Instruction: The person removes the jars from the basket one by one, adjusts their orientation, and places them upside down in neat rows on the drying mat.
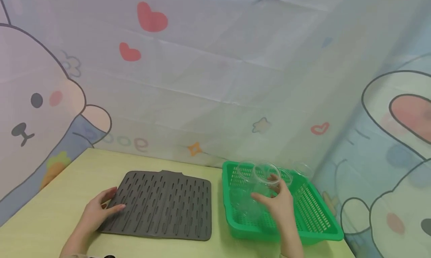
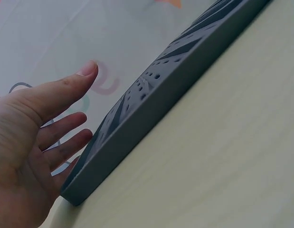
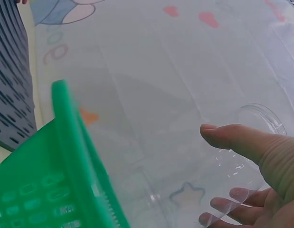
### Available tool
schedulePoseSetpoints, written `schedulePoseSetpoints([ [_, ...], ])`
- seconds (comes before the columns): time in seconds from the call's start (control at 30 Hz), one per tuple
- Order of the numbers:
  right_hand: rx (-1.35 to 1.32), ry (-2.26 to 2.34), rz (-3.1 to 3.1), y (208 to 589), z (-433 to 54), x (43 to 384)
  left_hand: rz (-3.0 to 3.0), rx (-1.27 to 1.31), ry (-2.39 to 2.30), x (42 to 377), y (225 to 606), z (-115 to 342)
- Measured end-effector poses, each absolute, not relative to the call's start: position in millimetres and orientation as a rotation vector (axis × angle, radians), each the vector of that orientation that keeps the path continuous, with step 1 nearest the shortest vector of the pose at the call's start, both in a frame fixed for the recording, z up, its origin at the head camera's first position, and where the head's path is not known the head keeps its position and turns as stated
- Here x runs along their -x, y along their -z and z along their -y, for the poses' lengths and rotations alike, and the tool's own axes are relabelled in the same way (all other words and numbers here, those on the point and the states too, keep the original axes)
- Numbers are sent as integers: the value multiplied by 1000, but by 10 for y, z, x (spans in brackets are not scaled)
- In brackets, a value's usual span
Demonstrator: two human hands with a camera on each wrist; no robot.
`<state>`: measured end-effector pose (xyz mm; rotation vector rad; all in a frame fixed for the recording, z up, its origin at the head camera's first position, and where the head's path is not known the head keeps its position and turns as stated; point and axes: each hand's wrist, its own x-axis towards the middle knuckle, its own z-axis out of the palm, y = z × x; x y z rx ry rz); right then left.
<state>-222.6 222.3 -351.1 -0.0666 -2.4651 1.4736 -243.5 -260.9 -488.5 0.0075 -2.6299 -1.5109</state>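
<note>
My right hand (image 1: 280, 202) grips a clear plastic cup (image 1: 263, 181) over the green basket (image 1: 286, 233). In the right wrist view, thumb (image 3: 239, 138) and fingers lie on opposite sides of the see-through cup (image 3: 232, 166). Other clear cups (image 1: 246, 168) stand in the basket, partly hidden by the held one and by my hand. On the left, my left hand (image 1: 95, 210) is at the left edge of a dark grey slotted draining mat (image 1: 158, 205). Its thumb (image 2: 71, 90) is raised and its fingers reach beside the mat's raised rim (image 2: 132, 133); whether they touch it I cannot tell.
Both the mat and the basket lie on a pale yellow table (image 1: 50, 213). Behind it hangs a cartoon-printed cloth (image 1: 215, 82), close to the basket's back and right sides. A narrow strip of table separates mat from basket.
</note>
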Motion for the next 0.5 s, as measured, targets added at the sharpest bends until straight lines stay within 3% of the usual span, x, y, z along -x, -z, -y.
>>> schedulePoseSetpoints([
  [0.5, 11, -1378, 2297, 3075, -2023, 2240, 2637, -31, 1529, 2440, 4867, 2609],
])
